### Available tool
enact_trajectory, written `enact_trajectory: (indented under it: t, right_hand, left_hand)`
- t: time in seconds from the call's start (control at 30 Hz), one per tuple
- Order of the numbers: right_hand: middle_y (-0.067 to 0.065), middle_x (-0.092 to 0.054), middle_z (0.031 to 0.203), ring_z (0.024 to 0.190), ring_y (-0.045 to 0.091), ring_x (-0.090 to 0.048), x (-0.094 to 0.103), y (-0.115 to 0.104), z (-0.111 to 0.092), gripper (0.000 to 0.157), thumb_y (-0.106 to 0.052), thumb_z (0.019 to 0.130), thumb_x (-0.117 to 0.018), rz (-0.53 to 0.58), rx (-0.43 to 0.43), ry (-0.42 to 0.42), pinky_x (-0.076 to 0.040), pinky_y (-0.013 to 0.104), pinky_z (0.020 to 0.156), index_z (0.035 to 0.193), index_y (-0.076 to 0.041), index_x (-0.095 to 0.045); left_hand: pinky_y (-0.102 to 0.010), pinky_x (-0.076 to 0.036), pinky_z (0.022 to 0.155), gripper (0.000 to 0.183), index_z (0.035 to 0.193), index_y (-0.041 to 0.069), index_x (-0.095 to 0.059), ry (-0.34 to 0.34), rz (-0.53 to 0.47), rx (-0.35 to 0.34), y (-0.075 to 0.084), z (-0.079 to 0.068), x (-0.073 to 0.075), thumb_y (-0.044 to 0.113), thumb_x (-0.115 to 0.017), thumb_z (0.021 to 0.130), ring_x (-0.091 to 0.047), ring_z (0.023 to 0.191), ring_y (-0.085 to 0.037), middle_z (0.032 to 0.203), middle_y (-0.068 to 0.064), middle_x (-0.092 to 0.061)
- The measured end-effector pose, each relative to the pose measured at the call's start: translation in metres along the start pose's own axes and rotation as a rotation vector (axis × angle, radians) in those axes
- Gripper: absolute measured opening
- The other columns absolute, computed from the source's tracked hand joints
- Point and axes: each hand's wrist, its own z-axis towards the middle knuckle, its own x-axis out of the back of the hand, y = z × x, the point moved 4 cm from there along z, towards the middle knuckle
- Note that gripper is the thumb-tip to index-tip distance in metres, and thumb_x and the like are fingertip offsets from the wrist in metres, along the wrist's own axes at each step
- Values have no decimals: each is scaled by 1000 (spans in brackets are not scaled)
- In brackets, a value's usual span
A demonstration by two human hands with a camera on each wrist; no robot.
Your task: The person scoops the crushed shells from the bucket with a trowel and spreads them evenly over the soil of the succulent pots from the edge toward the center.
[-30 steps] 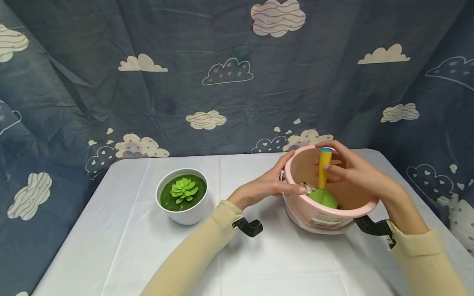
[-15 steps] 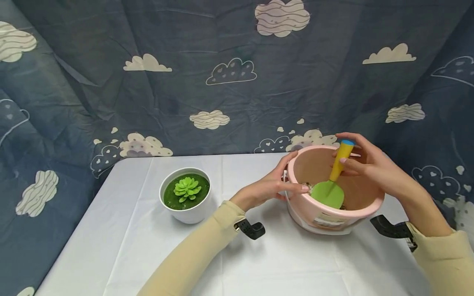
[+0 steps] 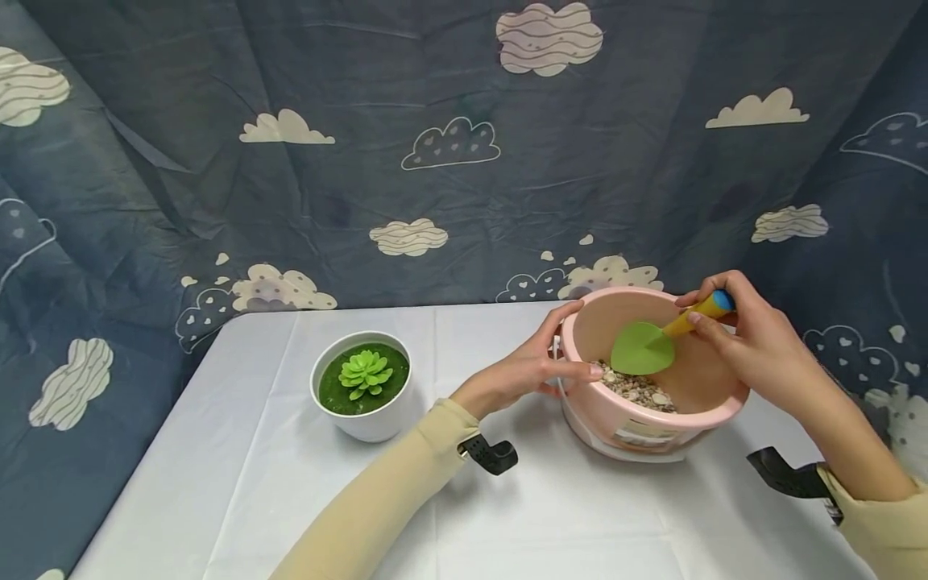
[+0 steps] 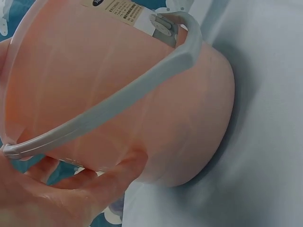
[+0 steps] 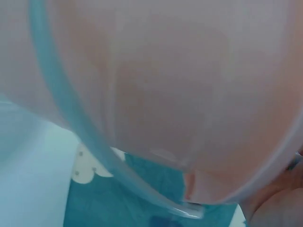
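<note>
In the head view, a pink bucket (image 3: 602, 412) stands on the right of the table with small mixed pebbles (image 3: 641, 392) in its bottom. My left hand (image 3: 522, 370) grips the bucket's left side, its thumb over the rim. Its fingers lie against the outer wall in the left wrist view. My right hand (image 3: 761, 346) holds a toy shovel by its yellow, blue-capped handle. The shovel's green blade (image 3: 641, 349) is tilted above the pebbles, inside the bucket; whether it carries any cannot be seen. In the right wrist view the bucket wall (image 5: 165, 85) hides most of the hand.
A white pot (image 3: 366, 424) with a green succulent (image 3: 365, 373) stands left of the bucket on the white-covered table (image 3: 507, 515). The bucket's pale handle (image 4: 109, 109) hangs down along its outside. A dark cloud-print cloth (image 3: 333, 185) rises behind the table.
My right hand has drawn right and tipped the shovel from upright to nearly flat, its blade rising off the pebbles and uncovering them. My left hand stays on the bucket.
</note>
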Motion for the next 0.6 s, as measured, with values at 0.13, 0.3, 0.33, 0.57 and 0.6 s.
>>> enact_trajectory:
  t: [0.13,0.3,0.33,0.57,0.6]
  right_hand:
    - [16,-62,119,93,-10,-53,-5,2,3,24,-4,97,-59,-45,-26,31,-44,4,72,117,-4,-46]
    - [26,-63,117,100,29,-65,-14,3,11,20,-9,100,-57,-15,-80,11,-50,11,68,114,0,-45]
    - [27,-63,117,102,36,-64,-16,3,13,20,-10,101,-56,4,-93,4,-52,14,68,114,0,-45]
    - [30,-58,124,96,-1,-61,-19,8,20,25,-19,103,-52,211,-193,-33,-54,21,75,117,-1,-42]
    - [30,-57,125,95,-5,-61,-20,9,21,25,-19,103,-52,233,-209,-42,-54,22,76,118,-1,-41]
  left_hand:
    - [-45,-52,72,89,145,57,-27,4,8,-2,0,0,0,23,-78,80,-52,113,-17,149,12,-26]
    - [-45,-52,73,89,144,58,-28,5,8,7,-1,-1,0,24,-78,80,-51,114,-17,148,14,-26]
    - [-45,-52,74,88,144,58,-28,5,7,9,-1,-1,0,24,-78,80,-51,114,-17,148,14,-26]
    - [-49,-51,76,87,143,60,-28,4,15,13,0,-2,0,27,-78,80,-51,115,-18,150,11,-25]
    - [-50,-51,77,87,143,60,-28,2,13,15,0,-2,0,26,-78,80,-51,115,-18,151,10,-24]
